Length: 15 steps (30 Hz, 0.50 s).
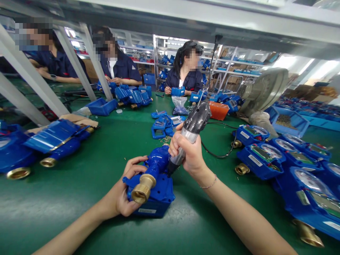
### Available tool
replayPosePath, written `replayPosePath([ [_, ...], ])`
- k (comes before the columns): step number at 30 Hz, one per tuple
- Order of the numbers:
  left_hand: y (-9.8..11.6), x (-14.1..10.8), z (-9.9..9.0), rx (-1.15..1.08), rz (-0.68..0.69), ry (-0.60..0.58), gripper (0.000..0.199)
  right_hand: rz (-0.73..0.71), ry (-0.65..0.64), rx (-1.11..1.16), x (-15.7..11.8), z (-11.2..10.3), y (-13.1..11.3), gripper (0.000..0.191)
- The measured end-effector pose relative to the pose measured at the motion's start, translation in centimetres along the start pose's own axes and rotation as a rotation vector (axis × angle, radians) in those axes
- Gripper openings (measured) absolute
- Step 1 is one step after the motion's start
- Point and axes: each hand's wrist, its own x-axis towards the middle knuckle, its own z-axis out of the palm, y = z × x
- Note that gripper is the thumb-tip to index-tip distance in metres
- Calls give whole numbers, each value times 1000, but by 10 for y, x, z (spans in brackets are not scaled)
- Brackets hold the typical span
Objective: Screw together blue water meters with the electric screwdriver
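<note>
A blue water meter (156,187) with a threaded brass end lies upside down on the green table (106,233), its pipe body on top. My left hand (127,191) grips its left side, thumb near the brass end and fingers behind. My right hand (188,148) is wrapped round a black and silver electric screwdriver (195,122), held tilted. The tool's dark tip touches down on the meter's right part, beside the pipe body; the bit and any screw under it are hidden. Small brass screws (166,140) lie scattered just behind the meter.
Several meters stand at right (261,161) and left (53,138). Blue frames (162,125), an orange box (219,110) and a fan (265,88) are farther back. A black cable (221,156) loops right of the tool. People sit across the table; a metal beam (170,21) spans overhead.
</note>
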Motion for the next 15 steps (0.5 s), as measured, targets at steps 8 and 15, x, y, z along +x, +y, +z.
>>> replayPosePath([
  [8, -2, 1, 0, 6, 15, -12, 54, 62, -39, -43, 1, 1, 1, 27],
  [15, 1, 1, 0, -6, 6, 7, 53, 79, -44, -33, 1, 1, -1, 24],
])
